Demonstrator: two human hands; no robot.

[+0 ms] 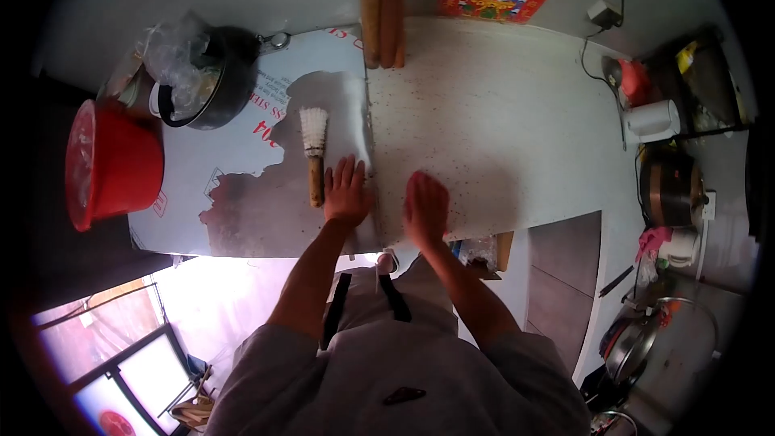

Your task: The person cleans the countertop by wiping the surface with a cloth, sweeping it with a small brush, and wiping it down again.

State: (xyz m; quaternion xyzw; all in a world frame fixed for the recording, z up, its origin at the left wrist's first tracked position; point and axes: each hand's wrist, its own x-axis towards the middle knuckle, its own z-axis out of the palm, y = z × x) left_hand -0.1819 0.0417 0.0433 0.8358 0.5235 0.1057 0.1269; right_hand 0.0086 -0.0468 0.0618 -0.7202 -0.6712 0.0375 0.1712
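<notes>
My left hand (348, 194) lies flat with its fingers stretched out on the grey bare patch of a metal sheet (266, 202), close to the sheet's right edge. Just left of it is a brush (314, 145) with pale bristles and a wooden handle, which my fingers do not grip. On the white countertop (500, 121), near its front edge, my right hand (427, 214) is closed over a dark red cloth (421, 187), mostly covered by the fingers. Small dark crumbs are scattered over the countertop around and beyond that hand.
A red bucket (125, 161) and a dark pot (218, 85) with plastic bags stand at the left. Wooden poles (379, 12) lean at the back. Along the right are a white paper roll (652, 121), a rice cooker (672, 186) and hanging cords.
</notes>
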